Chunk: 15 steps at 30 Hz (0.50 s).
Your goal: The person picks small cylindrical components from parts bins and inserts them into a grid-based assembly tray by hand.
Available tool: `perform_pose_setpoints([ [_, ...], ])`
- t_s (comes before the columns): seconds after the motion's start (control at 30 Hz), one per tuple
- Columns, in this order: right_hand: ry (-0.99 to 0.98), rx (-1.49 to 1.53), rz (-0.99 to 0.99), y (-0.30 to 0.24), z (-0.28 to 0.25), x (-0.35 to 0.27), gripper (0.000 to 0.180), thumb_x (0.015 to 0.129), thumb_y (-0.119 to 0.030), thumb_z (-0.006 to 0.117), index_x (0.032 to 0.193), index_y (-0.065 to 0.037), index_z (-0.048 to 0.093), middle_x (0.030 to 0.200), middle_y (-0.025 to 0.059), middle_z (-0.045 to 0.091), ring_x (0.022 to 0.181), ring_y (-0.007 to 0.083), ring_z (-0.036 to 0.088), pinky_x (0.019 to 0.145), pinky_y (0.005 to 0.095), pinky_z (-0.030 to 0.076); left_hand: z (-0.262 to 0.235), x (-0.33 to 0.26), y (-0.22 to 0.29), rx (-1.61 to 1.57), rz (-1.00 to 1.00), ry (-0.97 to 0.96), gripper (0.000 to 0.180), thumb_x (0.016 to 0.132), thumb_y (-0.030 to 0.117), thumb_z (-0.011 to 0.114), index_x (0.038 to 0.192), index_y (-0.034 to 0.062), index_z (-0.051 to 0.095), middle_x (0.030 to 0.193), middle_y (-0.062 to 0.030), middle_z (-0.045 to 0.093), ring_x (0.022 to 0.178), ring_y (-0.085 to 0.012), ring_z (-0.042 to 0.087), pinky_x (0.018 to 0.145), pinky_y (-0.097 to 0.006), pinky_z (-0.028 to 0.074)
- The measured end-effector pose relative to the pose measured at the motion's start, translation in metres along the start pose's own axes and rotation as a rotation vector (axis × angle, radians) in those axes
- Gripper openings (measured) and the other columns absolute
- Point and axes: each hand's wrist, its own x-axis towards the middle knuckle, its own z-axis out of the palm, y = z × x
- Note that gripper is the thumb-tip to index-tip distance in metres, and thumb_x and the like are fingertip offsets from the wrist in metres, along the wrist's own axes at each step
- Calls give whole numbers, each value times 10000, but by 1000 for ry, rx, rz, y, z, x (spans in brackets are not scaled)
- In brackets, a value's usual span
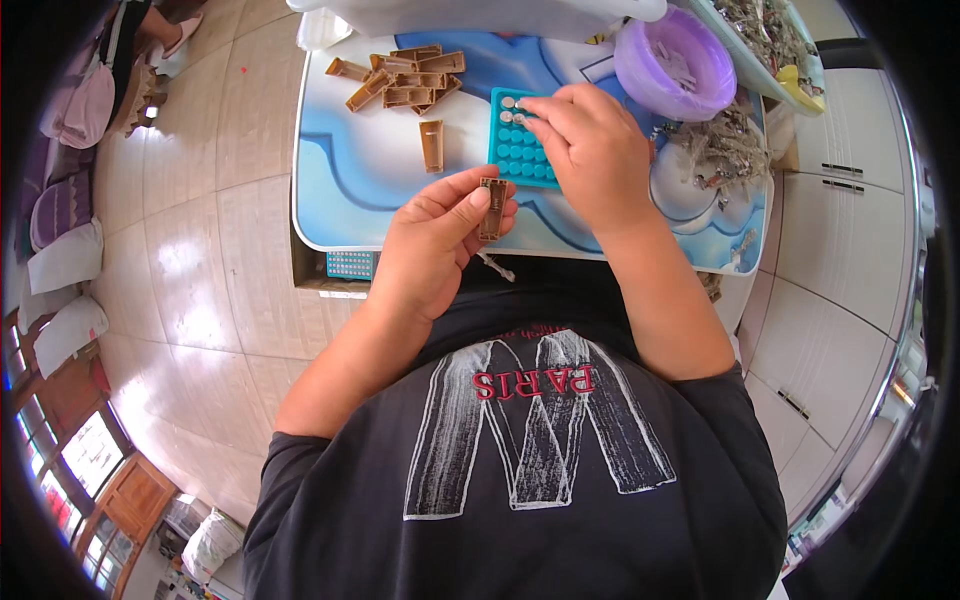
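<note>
My left hand grips a small brown plastic casing between thumb and fingers, its hollow side facing up. Just past it lies a teal tray with rows of round pockets. Silver button cells sit in its far left corner. There my right hand pinches at a button cell with thumb and forefinger, which partly cover it. The hand also hides the tray's right side. One loose brown casing rests left of the tray, and a pile of similar casings lies beyond it.
A purple round basin holding pale pieces stands right of the tray. Near it are clear-wrapped small metal parts and a bin of similar parts. A white container borders the far side of the blue-white table. Cabinets stand at right.
</note>
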Motion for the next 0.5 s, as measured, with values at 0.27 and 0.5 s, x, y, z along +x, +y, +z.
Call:
perform_pose_setpoints([
  [0.27, -37, -80, -114, 10, 19, 1, 129, 655, -120, 725, 742, -91, 634, 741, 24, 554, 706, 237, 556, 596, 366, 442, -2, 8, 6, -131, -1, 22, 273, 926, 81, 522, 1175, -29, 508, 1031, -116, 621, 909, -190, 622, 808, -300, 524],
  [0.5, 8, 290, -48, -22, 5, -5, 164, 643, -87, 742, 718, -68, 597, 745, 45, 571, 697, 250, 557, 603, 353, 423, -7, 11, 4, -170, -4, 38, 256, 918, 78, 537, 1154, -21, 519, 990, -103, 625, 866, -178, 627, 793, -302, 530],
])
